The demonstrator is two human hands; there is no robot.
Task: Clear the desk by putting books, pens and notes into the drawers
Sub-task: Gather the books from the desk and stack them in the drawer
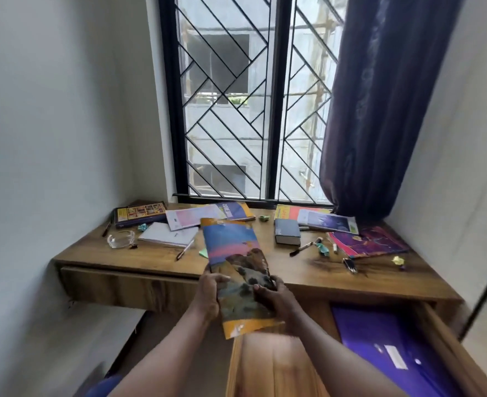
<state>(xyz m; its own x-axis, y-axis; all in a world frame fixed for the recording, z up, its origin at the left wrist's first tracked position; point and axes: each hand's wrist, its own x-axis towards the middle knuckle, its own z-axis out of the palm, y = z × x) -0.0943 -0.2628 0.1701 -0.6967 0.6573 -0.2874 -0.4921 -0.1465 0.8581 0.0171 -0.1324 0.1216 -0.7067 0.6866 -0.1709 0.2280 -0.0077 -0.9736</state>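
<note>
Both hands clamped on the near end of the colourful book (238,270): left hand (208,293) wrapped round its left edge, right hand (274,296) pinching the right edge with the thumb laid on the cover. Book held in the air, tilted, far end over the front of the desk (156,257), near end out past the desk edge and just above the open drawer (425,339). Best done by keeping the two-handed hold until the book is level, then swinging it right and down into the drawer, probably flat on top of the purple folder (380,339) already lying there. Worth squaring the spine to the drawer's side wall so later books stack cleanly. Worth minding the floppy cover too: a thin volume like this likely bends if let go from one side first, so lower and loosen both hands together. Plenty left after that, by the look of it: the thick dark book (286,231), the magenta book (368,242), the notepad (166,234), a pen (185,249) and a black marker (302,249) all lying on the desk, with small crumpled notes scattered between them.
</note>
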